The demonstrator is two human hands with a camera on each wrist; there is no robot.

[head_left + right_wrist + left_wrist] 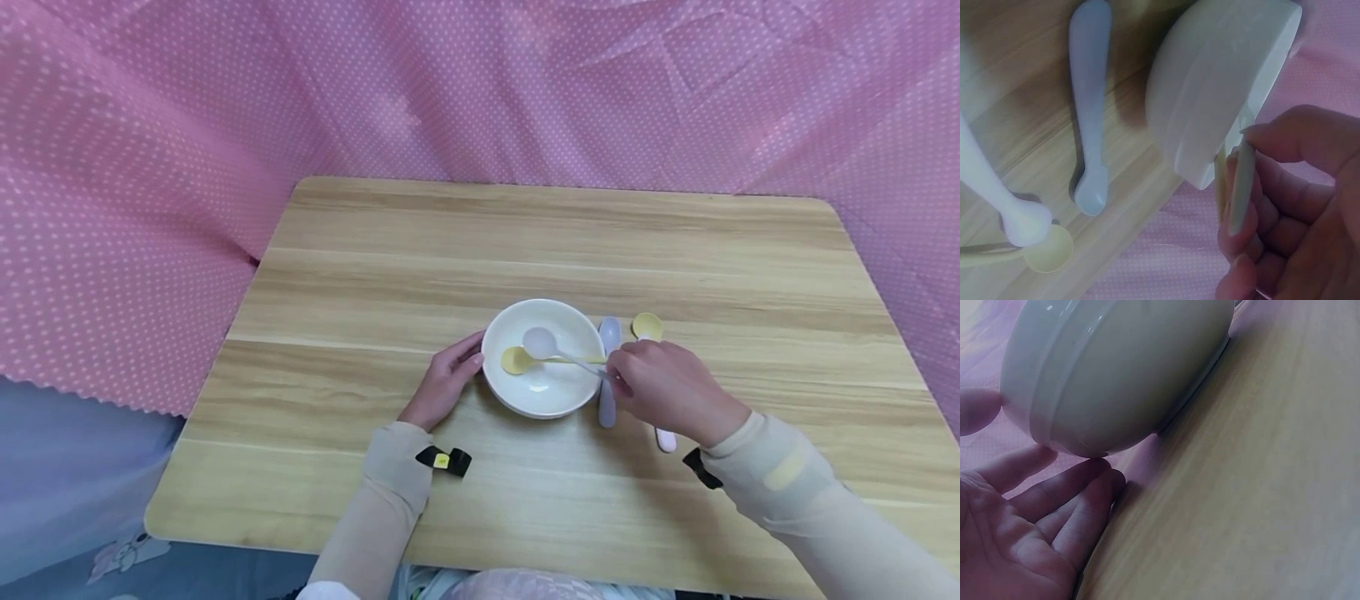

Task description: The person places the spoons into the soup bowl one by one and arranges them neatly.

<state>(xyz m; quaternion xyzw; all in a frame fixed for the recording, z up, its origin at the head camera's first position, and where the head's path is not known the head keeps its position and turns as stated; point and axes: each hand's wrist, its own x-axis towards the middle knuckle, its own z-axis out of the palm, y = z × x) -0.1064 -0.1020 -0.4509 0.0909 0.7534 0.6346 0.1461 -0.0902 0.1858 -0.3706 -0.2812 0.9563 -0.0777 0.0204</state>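
A white bowl (542, 408) stands on the wooden table. My left hand (444, 379) lies at its left side, with thumb and fairly straight fingertips touching the outer wall, as the left wrist view (1041, 531) shows. Above the bowl, my right hand (671, 387) pinches the handle of a pale greyish-white spoon (540, 342) between thumb and fingers. The spoon's head hangs over the bowl's inside. A yellow spoon (516, 360) leans in the bowl, its handle crossing the right rim beside my right fingers. In the right wrist view the pale handle (1243, 187) juts from the pinch.
Right of the bowl, a lavender spoon (607, 408) lies lengthwise on the table (420, 267). Farther right lie another yellow spoon (647, 326) and a pinkish-white spoon (666, 440), partly under my right hand. A pink dotted cloth (480, 92) hangs behind the table.
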